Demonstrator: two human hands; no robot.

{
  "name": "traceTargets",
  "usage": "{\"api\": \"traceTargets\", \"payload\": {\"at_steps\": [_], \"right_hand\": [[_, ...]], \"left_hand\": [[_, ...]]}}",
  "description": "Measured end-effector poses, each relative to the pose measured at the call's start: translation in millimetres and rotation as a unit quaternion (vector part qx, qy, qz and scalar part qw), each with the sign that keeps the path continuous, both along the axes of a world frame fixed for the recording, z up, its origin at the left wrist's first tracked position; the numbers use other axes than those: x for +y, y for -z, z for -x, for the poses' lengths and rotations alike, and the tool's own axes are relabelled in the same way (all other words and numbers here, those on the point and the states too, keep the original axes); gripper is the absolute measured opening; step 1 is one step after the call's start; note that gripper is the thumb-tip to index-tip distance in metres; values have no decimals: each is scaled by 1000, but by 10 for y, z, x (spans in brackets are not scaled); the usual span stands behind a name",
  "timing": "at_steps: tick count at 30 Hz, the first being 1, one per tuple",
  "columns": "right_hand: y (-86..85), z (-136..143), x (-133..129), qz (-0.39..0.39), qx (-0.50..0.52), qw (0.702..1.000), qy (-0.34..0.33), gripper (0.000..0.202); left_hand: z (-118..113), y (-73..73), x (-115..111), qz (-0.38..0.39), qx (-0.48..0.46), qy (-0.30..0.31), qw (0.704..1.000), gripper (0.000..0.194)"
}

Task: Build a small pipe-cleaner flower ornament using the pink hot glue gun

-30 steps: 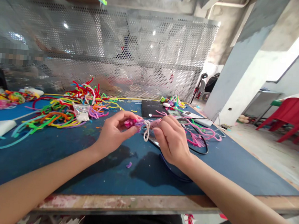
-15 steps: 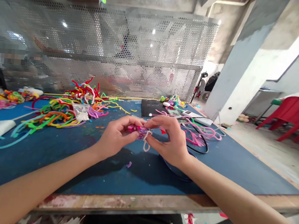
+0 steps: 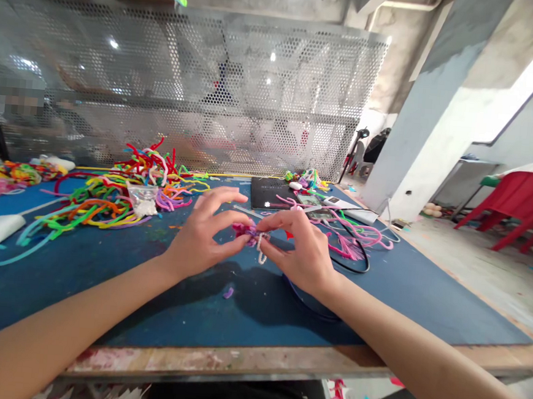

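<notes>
A small pink and purple fuzzy piece (image 3: pixel 244 229) is held between my two hands above the blue table mat. My left hand (image 3: pixel 206 235) pinches its left side between thumb and a finger, with other fingers raised. At its right end, the thumb and fingers of my right hand (image 3: pixel 300 248) are closed on it. A loop of white beads (image 3: pixel 261 255) hangs from the piece beside my right fingertips. Below, a purple scrap (image 3: pixel 228 292) lies on the mat.
Colourful pipe cleaners (image 3: pixel 95 201) are heaped at the left, with a clear bag (image 3: pixel 143 201) on them. A black box (image 3: pixel 266 193), pink stems (image 3: pixel 348 246) and a black cable (image 3: pixel 355 271) lie behind and right. A perforated metal screen (image 3: pixel 187 89) stands behind.
The fingers of my left hand have lifted and spread, showing more of the pink piece. My right hand has shifted slightly left.
</notes>
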State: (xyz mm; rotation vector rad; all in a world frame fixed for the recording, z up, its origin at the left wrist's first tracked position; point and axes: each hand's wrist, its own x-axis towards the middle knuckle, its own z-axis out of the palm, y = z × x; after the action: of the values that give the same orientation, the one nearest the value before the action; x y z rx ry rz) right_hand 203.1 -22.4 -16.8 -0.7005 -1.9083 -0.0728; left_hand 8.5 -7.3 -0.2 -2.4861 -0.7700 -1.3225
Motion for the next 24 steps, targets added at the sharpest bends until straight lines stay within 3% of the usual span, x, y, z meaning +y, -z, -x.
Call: {"api": "traceTargets", "payload": {"at_steps": [5,11,17,20,24], "right_hand": [[21,-16,53,-82,-78,993,-30,15],[4,-1,50,-106,-128,986,-31,13],[17,21,65,-28,-102,994,19,22],[-14,11,60,11,-103,995,10,33],[-17,8,71,51,-111,992,17,25]], "left_hand": [[-19,-15,-50,-108,50,-77,990,6],[-35,38,-58,-133,88,-100,982,5],[0,47,4,-112,97,-109,983,5],[18,47,37,-89,93,-119,985,6],[26,59,51,-86,97,-120,984,6]]}}
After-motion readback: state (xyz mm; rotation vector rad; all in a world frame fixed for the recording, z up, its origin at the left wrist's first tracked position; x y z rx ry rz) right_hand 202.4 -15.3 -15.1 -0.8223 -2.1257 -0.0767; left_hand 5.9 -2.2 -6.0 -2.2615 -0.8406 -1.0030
